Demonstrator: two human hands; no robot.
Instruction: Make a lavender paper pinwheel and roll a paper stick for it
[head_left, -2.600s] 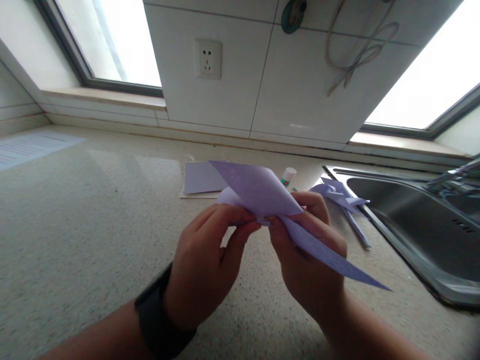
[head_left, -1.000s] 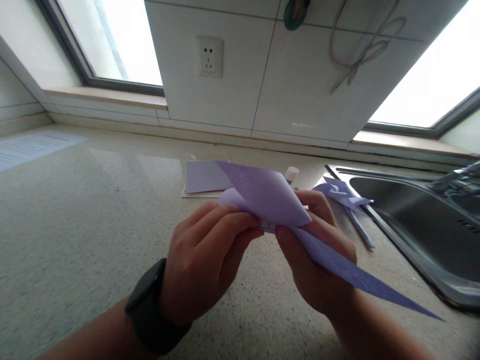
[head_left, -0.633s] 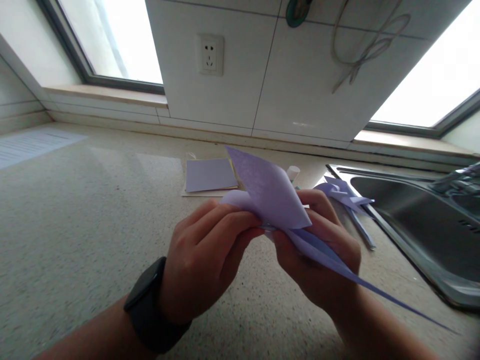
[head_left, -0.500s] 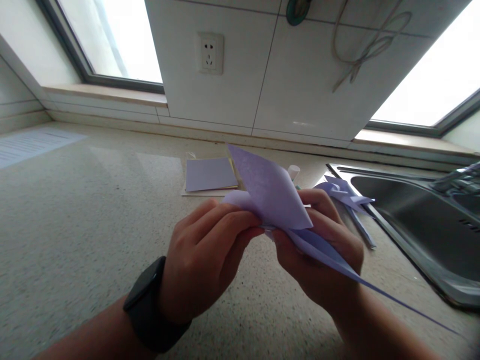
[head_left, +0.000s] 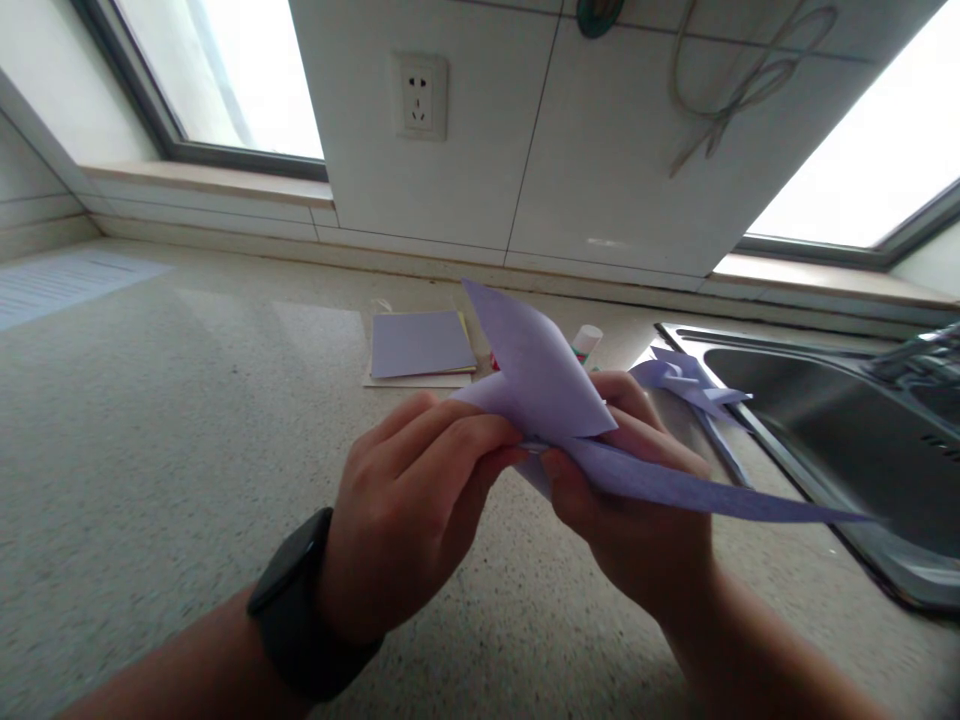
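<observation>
Between my two hands is a folded piece of purple paper [head_left: 540,370], held up above the counter. My left hand [head_left: 427,490], with a dark watch on its wrist, pinches the paper near its middle between thumb and fingers. Opposite it, my right hand [head_left: 637,500] has its thumb and fingers closed on the paper too. One pointed flap rises up and to the left, and a long thin edge sticks out to the right past my right hand. The fingertips of both hands almost meet; a small whitish bit shows between them, too unclear to name.
Behind my hands lies a stack of paper sheets [head_left: 424,345], purple on top. A white-capped glue stick [head_left: 587,342] stands partly hidden. Right of it, a purple paper pinwheel [head_left: 694,385] lies beside the steel sink [head_left: 765,480]. A printed sheet [head_left: 71,285] is at far left.
The long paper edge at the right has swung up from slanting down to nearly level. The upright flap has shifted slightly, showing more of the glue stick. Both hands keep their hold.
</observation>
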